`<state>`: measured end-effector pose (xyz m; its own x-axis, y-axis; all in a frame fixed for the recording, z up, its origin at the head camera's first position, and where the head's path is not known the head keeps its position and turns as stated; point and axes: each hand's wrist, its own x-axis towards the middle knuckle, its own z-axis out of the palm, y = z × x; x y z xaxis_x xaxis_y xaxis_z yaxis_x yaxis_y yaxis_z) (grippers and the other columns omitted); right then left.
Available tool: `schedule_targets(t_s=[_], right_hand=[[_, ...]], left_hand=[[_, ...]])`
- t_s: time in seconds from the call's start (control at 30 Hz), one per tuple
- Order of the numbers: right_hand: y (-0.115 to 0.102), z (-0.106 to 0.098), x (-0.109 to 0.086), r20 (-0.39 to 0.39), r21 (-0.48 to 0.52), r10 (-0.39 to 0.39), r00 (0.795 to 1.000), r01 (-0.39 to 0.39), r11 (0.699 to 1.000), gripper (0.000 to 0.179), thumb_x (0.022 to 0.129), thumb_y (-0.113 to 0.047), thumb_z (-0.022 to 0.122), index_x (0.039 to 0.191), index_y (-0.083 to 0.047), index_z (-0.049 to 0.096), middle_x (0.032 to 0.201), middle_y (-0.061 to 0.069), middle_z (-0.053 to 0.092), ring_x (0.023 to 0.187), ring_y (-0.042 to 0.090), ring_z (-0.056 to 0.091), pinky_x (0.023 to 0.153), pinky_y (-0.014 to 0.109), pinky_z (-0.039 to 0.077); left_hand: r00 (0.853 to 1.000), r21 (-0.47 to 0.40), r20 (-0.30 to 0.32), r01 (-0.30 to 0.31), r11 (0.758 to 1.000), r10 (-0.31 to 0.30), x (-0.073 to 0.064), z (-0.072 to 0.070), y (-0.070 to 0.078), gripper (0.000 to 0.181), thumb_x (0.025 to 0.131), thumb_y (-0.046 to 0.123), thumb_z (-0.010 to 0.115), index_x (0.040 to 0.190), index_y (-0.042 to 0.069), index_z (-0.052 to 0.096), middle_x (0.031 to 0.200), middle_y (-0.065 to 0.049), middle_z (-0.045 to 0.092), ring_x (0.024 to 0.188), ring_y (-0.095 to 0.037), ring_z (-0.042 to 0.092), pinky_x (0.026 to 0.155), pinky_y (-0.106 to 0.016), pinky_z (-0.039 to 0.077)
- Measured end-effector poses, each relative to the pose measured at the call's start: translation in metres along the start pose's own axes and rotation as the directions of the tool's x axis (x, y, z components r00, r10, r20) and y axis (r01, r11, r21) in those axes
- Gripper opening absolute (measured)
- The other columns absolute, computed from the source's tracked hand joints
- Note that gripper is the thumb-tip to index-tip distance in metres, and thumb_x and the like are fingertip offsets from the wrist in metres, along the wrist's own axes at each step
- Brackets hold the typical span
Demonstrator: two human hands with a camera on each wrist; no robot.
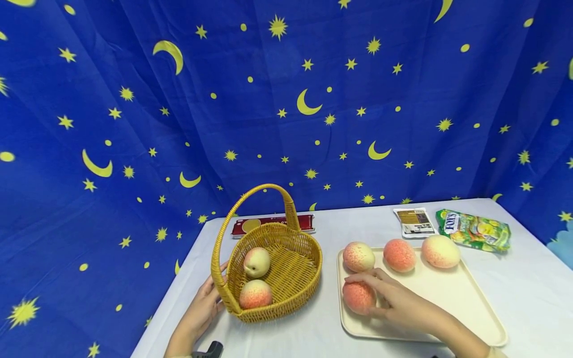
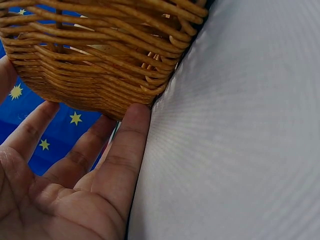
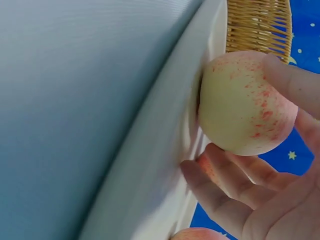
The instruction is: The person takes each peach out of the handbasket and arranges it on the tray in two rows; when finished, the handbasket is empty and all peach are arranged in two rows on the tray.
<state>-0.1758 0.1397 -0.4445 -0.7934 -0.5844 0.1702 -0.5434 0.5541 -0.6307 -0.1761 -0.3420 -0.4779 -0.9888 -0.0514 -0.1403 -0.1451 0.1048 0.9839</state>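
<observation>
A yellow-brown wicker basket (image 1: 309, 293) with a tall hoop handle stands at the left, two peaches (image 1: 256, 262) lying along its left side. My left hand (image 1: 203, 303) rests against the basket's left wall; in the left wrist view its fairly straight fingertips touch the woven side (image 2: 100, 65). Over the cream tray (image 1: 429, 311), my right hand (image 1: 398, 303) holds a red-speckled peach (image 1: 357, 299) at the tray's left side. The right wrist view has the thumb on that peach (image 3: 240, 105) and the other fingers curved beneath it.
Three more peaches sit along the tray's far side: one speckled (image 1: 358, 256), one red (image 1: 400, 255), one pale (image 1: 440, 251). Behind the tray lie a white-and-brown packet (image 1: 415, 223) and a green FOX'S bag (image 1: 474, 230). A red package (image 1: 306, 223) lies behind the basket, before a blue curtain (image 1: 268, 139).
</observation>
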Motion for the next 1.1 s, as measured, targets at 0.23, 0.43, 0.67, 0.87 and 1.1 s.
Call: schedule_targets(t_s=[0.23,0.43,0.67,0.87,1.1], right_hand=[[0.004,0.005,0.001,-0.004,0.147,0.114,0.994,-0.112,0.983,0.079,0.083,-0.034,0.090,0.150,-0.015,0.053,0.142,0.009,0.061,0.119,0.026,0.066,0.091,0.032,0.059],[0.008,0.010,-0.001,0.011,0.270,0.137,0.991,-0.135,0.953,0.077,0.083,-0.026,0.092,0.147,-0.011,0.053,0.144,0.014,0.060,0.115,0.022,0.064,0.087,0.026,0.059],[0.011,0.009,-0.006,0.051,0.378,0.181,0.982,-0.187,0.907,0.073,0.090,-0.022,0.086,0.151,-0.010,0.049,0.144,0.017,0.061,0.124,0.034,0.065,0.093,0.025,0.058],[0.013,0.009,-0.007,0.047,0.402,0.184,0.982,-0.188,0.896,0.068,0.092,-0.020,0.084,0.150,-0.009,0.050,0.143,0.022,0.061,0.125,0.038,0.066,0.092,0.024,0.059],[0.015,0.011,-0.007,0.039,0.418,0.189,0.981,-0.188,0.889,0.066,0.092,-0.020,0.084,0.149,-0.009,0.051,0.139,0.023,0.062,0.121,0.037,0.068,0.090,0.024,0.059]], left_hand=[[1.000,-0.005,0.006,0.001,1.000,-0.001,0.000,-0.001,-0.001,0.061,0.112,0.036,0.054,0.168,0.020,0.035,0.173,-0.015,0.035,0.135,-0.017,0.053,0.117,-0.061,0.048],[1.000,0.008,0.003,-0.005,1.000,0.005,-0.001,0.000,0.001,0.062,0.112,0.036,0.055,0.168,0.020,0.035,0.173,-0.015,0.036,0.144,-0.024,0.048,0.119,-0.063,0.046],[1.000,0.014,0.003,-0.006,1.000,0.006,-0.001,0.001,0.001,0.062,0.112,0.036,0.055,0.168,0.020,0.035,0.173,-0.015,0.036,0.142,-0.024,0.050,0.117,-0.059,0.049],[1.000,0.012,0.001,-0.003,1.000,0.003,0.000,0.000,0.000,0.062,0.112,0.035,0.055,0.168,0.019,0.035,0.172,-0.015,0.036,0.135,-0.015,0.053,0.116,-0.057,0.050],[1.000,0.016,0.003,0.003,1.000,-0.003,-0.001,0.000,0.001,0.062,0.112,0.037,0.055,0.168,0.020,0.035,0.174,-0.014,0.035,0.138,-0.016,0.051,0.117,-0.057,0.049]])
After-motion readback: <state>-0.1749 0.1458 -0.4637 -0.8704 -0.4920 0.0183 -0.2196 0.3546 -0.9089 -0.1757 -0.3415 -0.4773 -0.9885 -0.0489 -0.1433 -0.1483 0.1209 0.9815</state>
